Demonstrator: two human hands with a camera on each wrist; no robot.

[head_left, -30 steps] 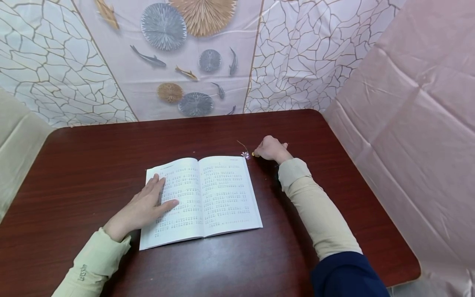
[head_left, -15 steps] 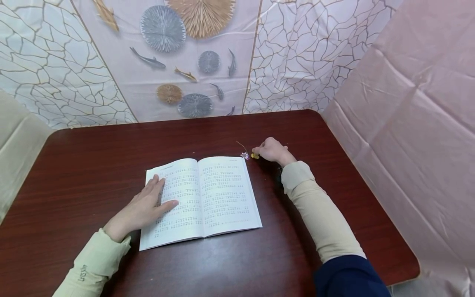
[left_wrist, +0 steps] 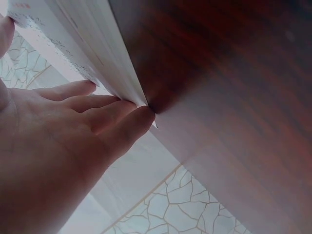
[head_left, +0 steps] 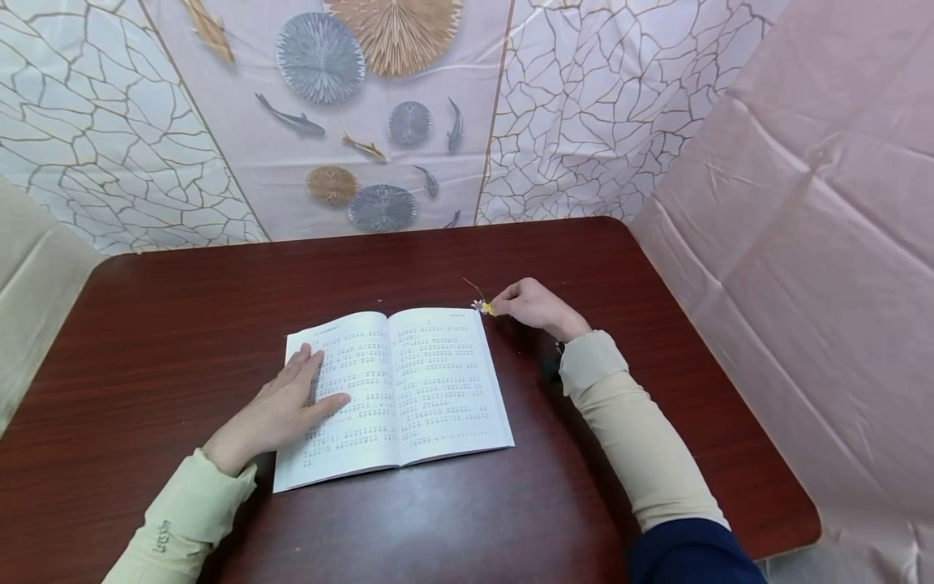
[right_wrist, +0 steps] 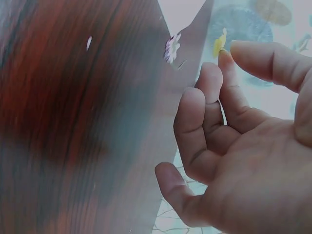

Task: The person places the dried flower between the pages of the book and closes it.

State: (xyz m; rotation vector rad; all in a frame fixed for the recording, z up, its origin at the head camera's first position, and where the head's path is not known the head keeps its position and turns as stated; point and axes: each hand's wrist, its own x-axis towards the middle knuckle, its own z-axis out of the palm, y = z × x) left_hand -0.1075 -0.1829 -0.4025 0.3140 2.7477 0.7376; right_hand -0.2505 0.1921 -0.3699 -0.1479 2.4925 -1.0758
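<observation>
An open book (head_left: 445, 381) lies on the dark red-brown table, its pages printed with small text. My left hand (head_left: 273, 418) rests on its left page, fingers stretched out; the left wrist view shows the fingertips along the page edge (left_wrist: 131, 83). Beyond the book's top right corner, my right hand (head_left: 536, 304) pinches a small yellow flower (right_wrist: 219, 45) between thumb and index finger, above the table. Beside that corner lies a white and purple flower (right_wrist: 171, 48) with a thin stem (head_left: 473, 286). In the head view the yellow flower partly overlaps it.
The wooden table (head_left: 182, 300) reaches back to a patterned wall cloth (head_left: 383, 122). Plain pinkish cloth (head_left: 803, 243) hangs along the right side. A small pale fleck (right_wrist: 88, 43) shows on the tabletop in the right wrist view.
My right hand has come slightly nearer and to the left with the yellow flower, towards the white and purple flower. My left hand and the book have stayed in place.
</observation>
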